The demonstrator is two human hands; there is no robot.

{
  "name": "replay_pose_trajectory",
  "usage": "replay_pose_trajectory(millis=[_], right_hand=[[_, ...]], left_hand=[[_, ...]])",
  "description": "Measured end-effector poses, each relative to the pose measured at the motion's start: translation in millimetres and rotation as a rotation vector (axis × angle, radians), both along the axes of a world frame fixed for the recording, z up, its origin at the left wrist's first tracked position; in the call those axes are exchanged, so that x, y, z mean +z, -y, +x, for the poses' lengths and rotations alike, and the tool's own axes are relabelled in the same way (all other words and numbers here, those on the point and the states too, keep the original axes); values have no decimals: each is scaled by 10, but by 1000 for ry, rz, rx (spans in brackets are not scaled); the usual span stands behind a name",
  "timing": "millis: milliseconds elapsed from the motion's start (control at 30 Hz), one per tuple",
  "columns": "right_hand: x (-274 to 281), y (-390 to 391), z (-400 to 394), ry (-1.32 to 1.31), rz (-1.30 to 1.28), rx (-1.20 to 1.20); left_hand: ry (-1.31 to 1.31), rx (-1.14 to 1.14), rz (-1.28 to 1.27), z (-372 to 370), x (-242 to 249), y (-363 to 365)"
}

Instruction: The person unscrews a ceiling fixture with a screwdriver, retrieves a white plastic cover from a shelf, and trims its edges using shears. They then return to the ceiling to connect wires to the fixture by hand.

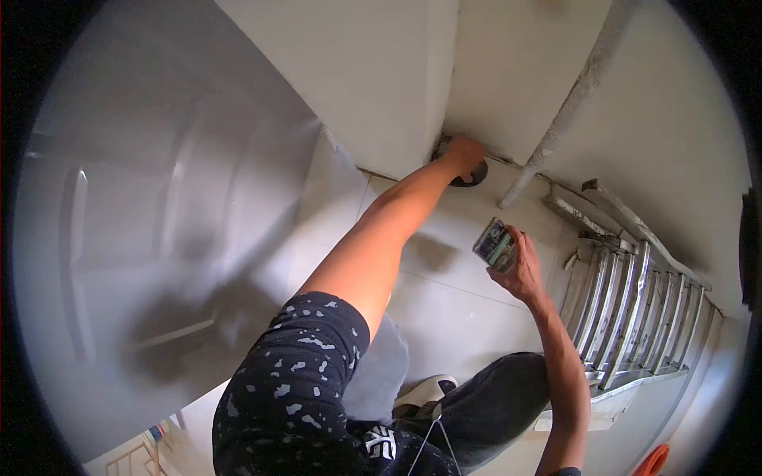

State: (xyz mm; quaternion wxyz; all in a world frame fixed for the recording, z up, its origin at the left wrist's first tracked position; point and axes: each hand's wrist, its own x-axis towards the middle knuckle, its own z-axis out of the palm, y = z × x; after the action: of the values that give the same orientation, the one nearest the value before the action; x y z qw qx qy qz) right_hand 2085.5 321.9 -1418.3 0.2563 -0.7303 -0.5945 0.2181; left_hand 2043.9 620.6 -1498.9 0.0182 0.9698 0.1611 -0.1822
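Observation:
My left arm reaches far forward into the wall corner. There my left hand point(465, 152) is closed at the rim of a black round dish-like thing point(474, 177), close over the floor; part of it is hidden behind the fingers. Nearer to me, my right hand point(521, 268) is raised above the tiles. Its thumb and fingers grip the edge of a small rectangular thing point(494, 244), about phone-sized, with a pale border and a dark, greenish face turned up.
A white pipe point(573, 103) slants down along the wall to the floor. Metal ladders point(635, 301) lie at the right by the wall. A grey panelled door point(159, 214) fills the left side. My shoe point(432, 389) is below, and an orange coil point(652, 460) sits at lower right.

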Motion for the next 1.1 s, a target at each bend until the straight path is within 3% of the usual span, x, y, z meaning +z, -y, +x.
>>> replay_pose_trajectory(millis=[233, 300, 367, 633, 733, 800, 867, 933, 967, 1033, 1100], right_hand=[[-39, 25, 58, -20, -36, -9], [-30, 15, 38, -24, -29, -5], [-52, 21, 57, -30, -25, -5], [-99, 22, 87, -49, -1, 9], [-111, 43, 104, -39, 16, 1], [-141, 60, 119, -42, -4, -14], [-185, 71, 117, -47, -16, -20], [-219, 60, 142, -11, 4, -10], [-209, 53, 149, -9, 7, -8], [-130, 43, 135, -43, -19, -21], [-140, 37, 119, -41, -12, -11]], left_hand=[[131, 305, -74, -108, -62, 76], [374, 442, -85, -191, -117, 67], [318, 483, -101, -228, 124, 117], [204, 657, -115, -222, 80, 17], [203, 579, -156, -234, 237, 8], [-55, 328, -86, -241, 395, -1], [15, 50, 27, -393, 189, -45], [410, -126, 241, -481, -121, -88], [411, -125, 244, -450, -142, -99], [79, -102, 220, -367, -19, -12], [126, -128, 233, -381, -54, -52]])
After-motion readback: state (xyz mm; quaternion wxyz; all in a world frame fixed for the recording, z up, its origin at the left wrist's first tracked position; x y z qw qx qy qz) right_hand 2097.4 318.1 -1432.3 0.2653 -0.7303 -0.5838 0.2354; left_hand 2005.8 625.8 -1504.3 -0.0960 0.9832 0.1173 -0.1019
